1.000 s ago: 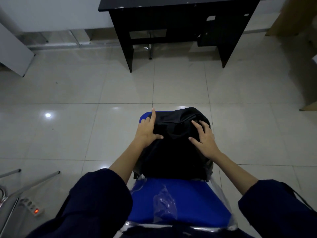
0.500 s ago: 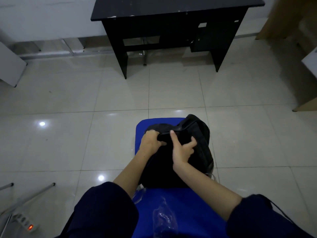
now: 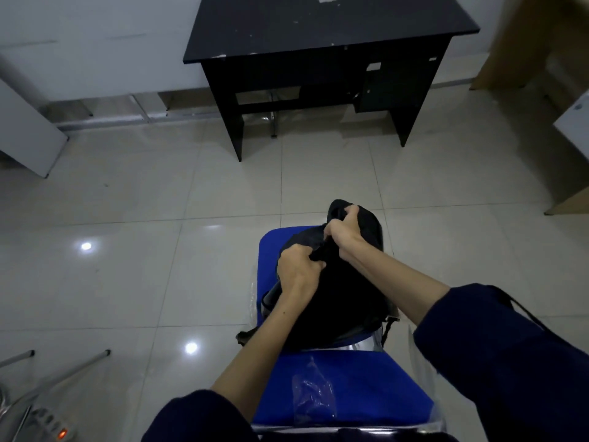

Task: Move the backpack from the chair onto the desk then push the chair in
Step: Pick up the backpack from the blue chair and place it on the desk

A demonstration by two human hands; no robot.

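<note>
Black backpack (image 3: 344,291) sits on blue chair (image 3: 347,387) seat. Left hand (image 3: 298,271) and right hand (image 3: 345,232) each have the grip clenched on its top fabric. Black counter (image 3: 325,23) stands well apart at 12 o'clock.

The backpack (image 3: 344,291) is plain black. The chair (image 3: 350,387) under it is bright blue, with clear shiny plastic wrap (image 3: 314,398) over it. The desk (image 3: 322,33) is black, flecked with pale chipped spots on top. The floor (image 3: 127,250) is glossy off-white tile with thin dark seams. The sleeves (image 3: 497,355) are dark navy. The power strip (image 3: 52,425) is grey with an orange-lit switch.
</note>
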